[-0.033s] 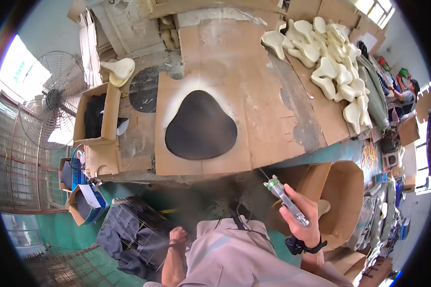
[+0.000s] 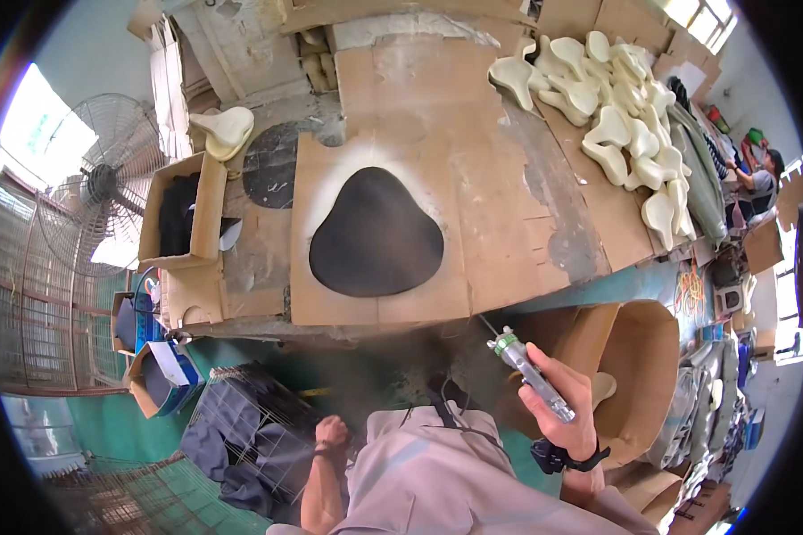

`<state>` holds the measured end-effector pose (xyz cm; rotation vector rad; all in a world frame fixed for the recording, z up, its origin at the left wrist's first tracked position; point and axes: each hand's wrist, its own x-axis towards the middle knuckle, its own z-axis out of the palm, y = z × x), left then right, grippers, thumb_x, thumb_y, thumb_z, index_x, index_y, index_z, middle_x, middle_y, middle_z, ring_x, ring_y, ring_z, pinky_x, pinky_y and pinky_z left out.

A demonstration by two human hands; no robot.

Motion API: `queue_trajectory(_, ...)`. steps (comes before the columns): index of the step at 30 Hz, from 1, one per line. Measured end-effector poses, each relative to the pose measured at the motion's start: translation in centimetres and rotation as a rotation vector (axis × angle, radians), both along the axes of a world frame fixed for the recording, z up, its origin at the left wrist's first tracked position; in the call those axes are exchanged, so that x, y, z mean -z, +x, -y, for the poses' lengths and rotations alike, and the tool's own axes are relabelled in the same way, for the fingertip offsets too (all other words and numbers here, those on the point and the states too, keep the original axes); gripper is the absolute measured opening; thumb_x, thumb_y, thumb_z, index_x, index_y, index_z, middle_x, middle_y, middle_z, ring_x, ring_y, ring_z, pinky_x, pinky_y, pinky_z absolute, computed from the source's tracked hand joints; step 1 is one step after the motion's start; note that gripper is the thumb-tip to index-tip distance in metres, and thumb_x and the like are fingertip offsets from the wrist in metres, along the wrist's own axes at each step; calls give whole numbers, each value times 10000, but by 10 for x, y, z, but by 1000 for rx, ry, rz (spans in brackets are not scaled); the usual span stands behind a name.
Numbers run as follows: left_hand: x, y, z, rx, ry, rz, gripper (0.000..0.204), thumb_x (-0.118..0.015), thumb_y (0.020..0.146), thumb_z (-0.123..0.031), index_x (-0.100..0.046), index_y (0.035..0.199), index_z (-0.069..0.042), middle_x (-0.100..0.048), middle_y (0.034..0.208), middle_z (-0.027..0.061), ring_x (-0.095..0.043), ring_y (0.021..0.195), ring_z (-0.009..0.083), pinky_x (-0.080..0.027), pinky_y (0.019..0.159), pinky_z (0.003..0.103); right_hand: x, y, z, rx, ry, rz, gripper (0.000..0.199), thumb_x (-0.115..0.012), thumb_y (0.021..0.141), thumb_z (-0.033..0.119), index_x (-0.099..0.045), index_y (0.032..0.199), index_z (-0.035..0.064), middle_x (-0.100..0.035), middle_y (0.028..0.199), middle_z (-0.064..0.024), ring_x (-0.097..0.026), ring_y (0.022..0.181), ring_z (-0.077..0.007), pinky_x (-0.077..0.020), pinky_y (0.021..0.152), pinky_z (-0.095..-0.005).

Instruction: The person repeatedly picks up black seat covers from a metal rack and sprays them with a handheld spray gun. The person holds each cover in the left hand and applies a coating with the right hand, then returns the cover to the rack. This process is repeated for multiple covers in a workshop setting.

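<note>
My right hand [image 2: 583,408] is gripping a silver, green-collared spray tool [image 2: 524,361], fingers wrapping its body, its slim tip pointing up and left toward the front edge of the tabletop [image 2: 582,241]; my left hand [image 2: 332,432] is resting low beside my clothing, folding into a fist with nothing showing in it. Beyond my grip, the black, rounded three-cornered piece [image 2: 375,236] is lying flat on a cardboard sheet [image 2: 317,306], its narrow end facing away from me, a pale halo ringing its upper edges. A grey haze [image 2: 393,352] is hanging between me and the tabletop. By my reading, I am coating that piece, the tool now standing off from it; the next move is probably calling for a check of even cover, then another pass or a careful lift by the rim without smearing the face. Farther out, an open box [image 2: 207,214] of dark material is sitting to the left, and cream saddle-shaped forms [image 2: 611,125] are crowding the far right.
</note>
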<state>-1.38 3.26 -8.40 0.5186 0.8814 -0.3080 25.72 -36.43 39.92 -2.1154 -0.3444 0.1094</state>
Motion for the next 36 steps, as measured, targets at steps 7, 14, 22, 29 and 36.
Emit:
queue_trajectory(7,-9,73,-2,253,755,-154,300,-645,928,-184,-657,1188,-35,-679,823,54,-640,672,143,-505,553,264,-1,9,-4,-311,-55,-36,680,-747,717,-64,-554,1363,28,-672,950,-173,-648,777,-335,-525,701,-373)
queue_trajectory(14,19,11,-12,217,346,-36,176,-584,952,-138,-677,1085,-69,-660,847,51,-642,723,175,-520,598,294,-3,3,9,-305,-91,-125,673,-743,721,-64,-559,1362,33,-673,962,-176,-648,783,-339,-526,712,-368)
queue_trajectory(22,31,-33,-5,684,842,-231,336,-661,892,-277,-689,1175,-98,-710,886,43,-645,725,176,-513,578,356,5,-15,38,-23,-79,-113,574,-730,775,-27,-582,1328,5,-682,948,-184,-661,771,-311,-518,704,-324)
queue_trajectory(29,6,22,-14,292,432,-314,224,-597,947,-174,-662,1125,-54,-640,834,48,-625,663,162,-520,535,299,13,-9,31,168,-12,-69,473,-687,837,-12,-607,1303,-15,-704,936,-130,-584,678,-149,-483,644,-267)
queue_trajectory(36,-27,77,-13,286,595,-285,343,-644,931,-200,-597,1235,-48,-670,869,63,-647,686,158,-511,545,277,14,23,-7,126,59,57,475,-688,844,-17,-596,1311,-18,-697,920,-127,-619,718,-168,-504,678,-274)
